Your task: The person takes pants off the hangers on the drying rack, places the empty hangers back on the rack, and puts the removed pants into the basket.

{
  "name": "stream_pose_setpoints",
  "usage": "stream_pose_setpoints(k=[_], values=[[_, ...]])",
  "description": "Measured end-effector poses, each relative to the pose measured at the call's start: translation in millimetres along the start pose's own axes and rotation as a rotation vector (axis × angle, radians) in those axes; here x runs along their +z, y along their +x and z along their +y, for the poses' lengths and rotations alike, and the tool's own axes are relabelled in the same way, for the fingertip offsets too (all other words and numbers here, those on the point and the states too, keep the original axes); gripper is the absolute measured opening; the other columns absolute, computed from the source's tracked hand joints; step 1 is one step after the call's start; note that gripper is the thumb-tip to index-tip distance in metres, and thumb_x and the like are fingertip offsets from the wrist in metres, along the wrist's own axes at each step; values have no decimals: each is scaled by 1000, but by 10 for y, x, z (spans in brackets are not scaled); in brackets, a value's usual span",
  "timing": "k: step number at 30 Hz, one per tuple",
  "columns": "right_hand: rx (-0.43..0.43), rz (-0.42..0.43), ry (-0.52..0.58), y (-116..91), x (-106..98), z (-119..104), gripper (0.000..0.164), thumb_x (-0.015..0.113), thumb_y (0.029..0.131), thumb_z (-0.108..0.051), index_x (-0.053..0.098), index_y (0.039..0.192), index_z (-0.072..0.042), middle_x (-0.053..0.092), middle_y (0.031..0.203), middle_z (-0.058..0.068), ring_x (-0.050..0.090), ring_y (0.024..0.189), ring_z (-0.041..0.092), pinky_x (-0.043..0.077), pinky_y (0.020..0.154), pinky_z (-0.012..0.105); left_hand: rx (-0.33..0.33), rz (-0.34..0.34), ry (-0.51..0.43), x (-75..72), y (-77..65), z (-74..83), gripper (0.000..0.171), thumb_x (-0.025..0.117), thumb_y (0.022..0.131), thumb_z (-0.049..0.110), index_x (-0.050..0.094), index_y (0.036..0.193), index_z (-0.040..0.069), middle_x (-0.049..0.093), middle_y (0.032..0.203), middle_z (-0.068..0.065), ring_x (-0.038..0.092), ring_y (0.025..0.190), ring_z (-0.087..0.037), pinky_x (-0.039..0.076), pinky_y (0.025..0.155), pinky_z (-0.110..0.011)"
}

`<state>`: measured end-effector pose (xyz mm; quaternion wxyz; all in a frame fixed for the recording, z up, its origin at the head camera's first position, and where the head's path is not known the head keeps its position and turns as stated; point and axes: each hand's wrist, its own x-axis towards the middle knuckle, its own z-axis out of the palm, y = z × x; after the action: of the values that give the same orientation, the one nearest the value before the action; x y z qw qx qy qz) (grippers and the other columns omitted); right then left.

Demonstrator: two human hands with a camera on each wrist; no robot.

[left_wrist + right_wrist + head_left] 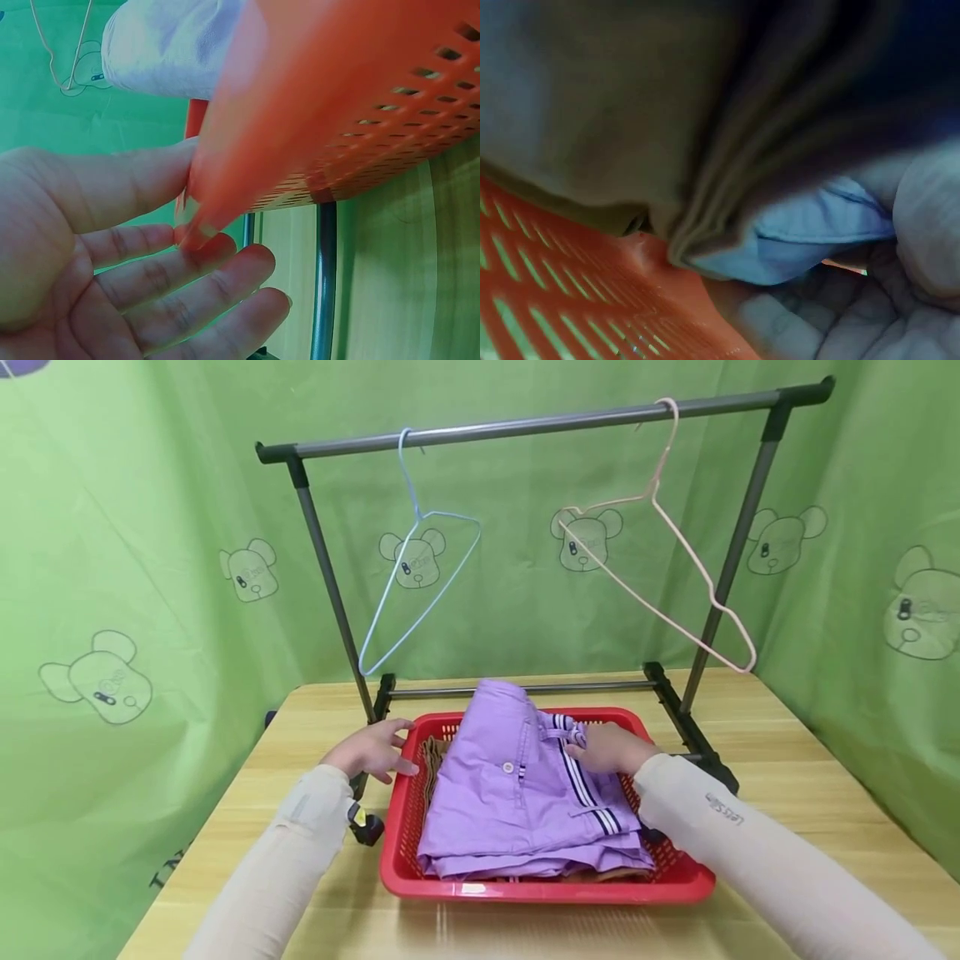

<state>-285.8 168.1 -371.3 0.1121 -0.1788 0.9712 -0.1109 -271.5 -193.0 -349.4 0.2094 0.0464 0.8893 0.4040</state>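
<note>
A red plastic basket (442,890) holds folded purple trousers (480,793) with a button and navy-and-white striped trim. Brown cloth (431,768) shows beneath them at the left. My left hand (375,750) is at the basket's back left rim, fingers spread and fairly straight. In the left wrist view the thumb and fingertips are right at the red rim (247,150). My right hand (611,748) pinches the trousers near their striped edge at the right. In the right wrist view, fingers (780,326) lie under the purple cloth (810,232), beside brown folds (712,187).
Behind the basket stands a grey garment rack (525,428) with black feet. From its bar hang a blue hanger (390,577) and a pink hanger (686,543). A small black-and-yellow item (365,823) is by the basket's left side. Green curtain (150,568) surrounds the wooden table (810,760).
</note>
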Motion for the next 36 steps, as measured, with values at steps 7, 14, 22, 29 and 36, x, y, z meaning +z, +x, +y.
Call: stream_pose_setpoints(k=[7, 14, 22, 29, 36], values=[[47, -48, 22, -16, -15, 38, 49, 54, 98, -34, 59, 111, 13, 61, 105, 25, 58, 89, 30, 48, 82, 46, -5, -5, -9, 17, 9, 10, 77, 73, 83, -1, 33, 148, 6, 48, 136, -25, 65, 98, -31, 58, 74, -43], [32, -8, 77, -37, 7, 61, 36, 60, 96, -35, 58, 85, -1, 57, 78, 13, 57, 72, 24, 48, 71, 39, -16, 0, 0, 40, -11, -16, 77, 74, 83, 0, 32, 148, 6, 55, 126, -24, 67, 90, -29, 58, 69, -41], [3, 66, 73, -84, -57, 81, 35, 64, 93, -34, 54, 80, -3, 53, 69, 9, 56, 67, 24, 48, 68, 40, -2, 1, 15, 54, -20, -15, 74, 71, 87, 1, 30, 149, 5, 61, 99, -18, 68, 72, -25, 59, 62, -36], [-34, 143, 89, -163, -157, 90, 30, 69, 90, -23, 58, 98, 3, 58, 80, 9, 57, 76, 26, 49, 73, 45, -2, 17, 46, 62, -55, -23, 72, 70, 88, 4, 31, 149, 6, 62, 93, -16, 68, 69, -24, 58, 59, -34], [-81, 189, 183, -253, -302, 155, 27, 67, 91, -20, 62, 102, 4, 63, 85, 9, 60, 78, 24, 51, 72, 43, 15, 53, 100, 61, -94, -33, 66, 70, 90, 8, 35, 146, 3, 64, 88, -13, 67, 67, -22, 58, 57, -32]])
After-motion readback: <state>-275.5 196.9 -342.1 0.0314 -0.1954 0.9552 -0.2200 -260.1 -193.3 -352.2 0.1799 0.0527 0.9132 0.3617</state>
